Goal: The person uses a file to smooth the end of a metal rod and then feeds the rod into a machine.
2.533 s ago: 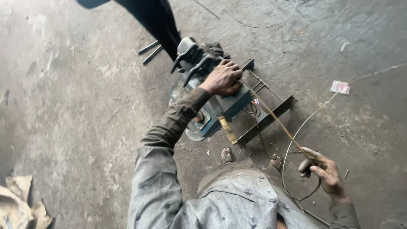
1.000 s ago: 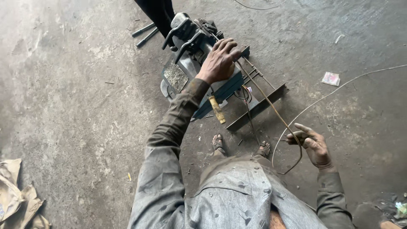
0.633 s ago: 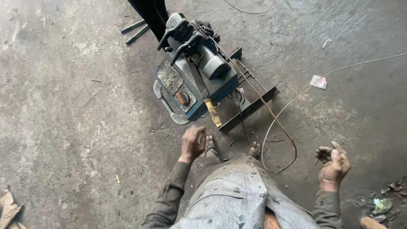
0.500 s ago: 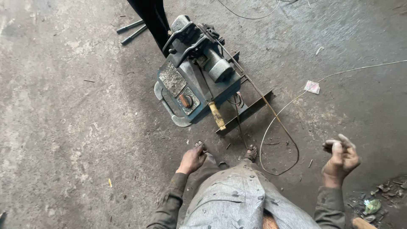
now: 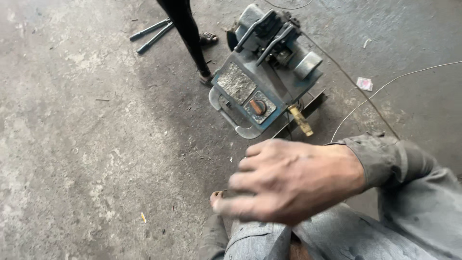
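My right hand [image 5: 288, 185] fills the foreground, blurred, back up, fingers pointing left and apart; I see nothing in it, though its palm is hidden. Its grimy grey sleeve [image 5: 394, 161] comes in from the right. It hovers over my knee in grey trousers [image 5: 262, 240] and a bare toe [image 5: 216, 196]. Beyond it on the concrete floor sits a worn blue-grey boxy machine [image 5: 264, 82] with an orange knob [image 5: 257, 107] and a brass terminal [image 5: 301, 120]. My left hand is out of view.
Another person's leg in black [image 5: 185, 33] and sandalled foot [image 5: 209, 38] stand just left of the machine. Two dark metal bars [image 5: 151, 32] lie at the top left. A thin wire [image 5: 385, 86] curves across the floor at right, near a small pale packet [image 5: 364, 84].
The view has closed in on the machine. My right hand swung from the far right across to the centre foreground. My left hand left the machine, dropped to my foot, then went out of view.
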